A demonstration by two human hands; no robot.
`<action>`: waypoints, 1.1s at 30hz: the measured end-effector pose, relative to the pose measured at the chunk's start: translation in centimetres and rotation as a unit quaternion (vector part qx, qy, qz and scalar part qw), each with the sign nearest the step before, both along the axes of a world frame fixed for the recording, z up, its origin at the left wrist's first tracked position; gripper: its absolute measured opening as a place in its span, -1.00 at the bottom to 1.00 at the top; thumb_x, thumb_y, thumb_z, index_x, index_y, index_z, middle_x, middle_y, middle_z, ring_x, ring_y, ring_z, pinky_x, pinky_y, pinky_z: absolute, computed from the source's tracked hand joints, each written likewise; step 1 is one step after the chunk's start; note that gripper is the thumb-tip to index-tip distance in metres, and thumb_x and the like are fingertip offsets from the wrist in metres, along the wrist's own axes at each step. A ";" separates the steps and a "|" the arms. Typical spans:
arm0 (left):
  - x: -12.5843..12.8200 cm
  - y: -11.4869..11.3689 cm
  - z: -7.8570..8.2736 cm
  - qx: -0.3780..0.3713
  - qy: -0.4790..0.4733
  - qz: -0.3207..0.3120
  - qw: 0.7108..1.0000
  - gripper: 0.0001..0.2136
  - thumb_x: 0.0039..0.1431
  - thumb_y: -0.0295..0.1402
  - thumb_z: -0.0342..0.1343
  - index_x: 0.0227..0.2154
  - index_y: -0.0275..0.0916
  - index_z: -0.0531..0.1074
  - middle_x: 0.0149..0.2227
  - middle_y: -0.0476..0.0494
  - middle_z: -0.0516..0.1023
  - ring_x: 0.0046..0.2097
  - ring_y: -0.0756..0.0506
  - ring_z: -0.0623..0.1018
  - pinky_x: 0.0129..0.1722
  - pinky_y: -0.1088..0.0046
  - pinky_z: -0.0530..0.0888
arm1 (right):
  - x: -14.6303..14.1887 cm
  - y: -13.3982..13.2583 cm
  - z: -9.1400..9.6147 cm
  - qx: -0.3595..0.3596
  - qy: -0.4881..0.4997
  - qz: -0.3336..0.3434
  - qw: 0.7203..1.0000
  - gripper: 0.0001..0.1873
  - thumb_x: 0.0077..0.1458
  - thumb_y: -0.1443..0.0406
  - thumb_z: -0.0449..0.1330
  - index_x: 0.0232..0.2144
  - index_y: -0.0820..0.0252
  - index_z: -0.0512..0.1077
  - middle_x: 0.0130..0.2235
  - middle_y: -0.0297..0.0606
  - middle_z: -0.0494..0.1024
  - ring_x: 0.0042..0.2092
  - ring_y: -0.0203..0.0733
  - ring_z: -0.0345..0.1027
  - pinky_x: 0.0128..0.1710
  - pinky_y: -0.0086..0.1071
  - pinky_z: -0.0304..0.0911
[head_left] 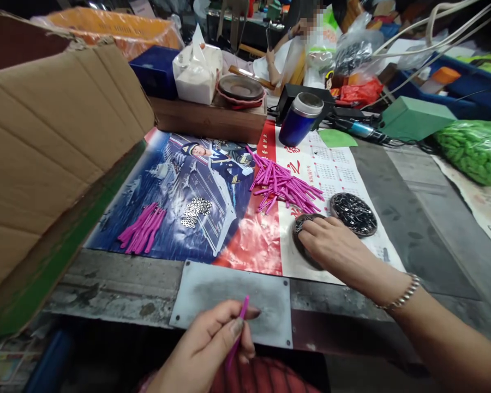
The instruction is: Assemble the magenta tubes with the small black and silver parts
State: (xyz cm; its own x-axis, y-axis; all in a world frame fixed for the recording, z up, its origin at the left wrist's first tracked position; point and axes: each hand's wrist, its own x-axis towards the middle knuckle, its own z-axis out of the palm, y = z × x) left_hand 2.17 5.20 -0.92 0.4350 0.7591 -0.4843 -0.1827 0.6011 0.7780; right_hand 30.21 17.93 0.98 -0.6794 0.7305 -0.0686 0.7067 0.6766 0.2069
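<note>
Both forearms are bare, with no sleeves showing. The right wrist carries a slim silver beaded bracelet [401, 295] of small metal links. The left hand [207, 346] and right hand [335, 245] are ungloved, with short, unpainted nails. No rings are visible.

Thin plastic sticks [284, 185] are magenta; the round lidded tumbler [300, 118] is dark blue; the bagged small pieces [477, 150] are bright green.
</note>
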 end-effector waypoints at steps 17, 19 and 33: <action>2.9 0.7 -0.2 -0.064 -0.097 0.026 0.993 -0.65 0.21 -0.10 0.28 -0.14 -0.31 0.51 -0.51 0.08 0.34 -0.57 0.14 0.20 -0.57 0.62 0.12 | -1.2 -5.8 1.2 -0.225 0.573 -0.129 0.778 -0.90 0.25 0.37 0.22 -0.34 0.10 0.39 -0.33 -0.29 0.44 -0.27 -0.22 0.36 -0.31 -0.44 0.29; 3.5 1.1 0.1 -0.082 -0.126 0.032 0.988 -0.67 0.19 -0.13 0.29 -0.17 -0.33 0.51 -0.53 0.09 0.34 -0.60 0.16 0.14 -0.61 0.61 0.06 | -2.9 -7.4 0.1 -0.273 0.658 -0.160 0.684 -0.87 0.24 0.31 0.25 -0.37 0.11 0.40 -0.33 -0.28 0.43 -0.24 -0.19 0.37 -0.28 -0.42 0.32; 4.4 0.9 0.2 -0.112 -0.174 0.111 0.972 -0.63 0.08 -0.13 0.39 -0.39 -0.30 0.38 -0.57 0.11 0.31 -0.60 0.16 0.13 -0.62 0.62 0.00 | -8.0 -10.5 -2.9 -0.262 0.725 -0.147 0.620 -0.92 0.25 0.39 0.23 -0.31 0.12 0.45 -0.30 -0.26 0.43 -0.22 -0.24 0.37 -0.23 -0.47 0.36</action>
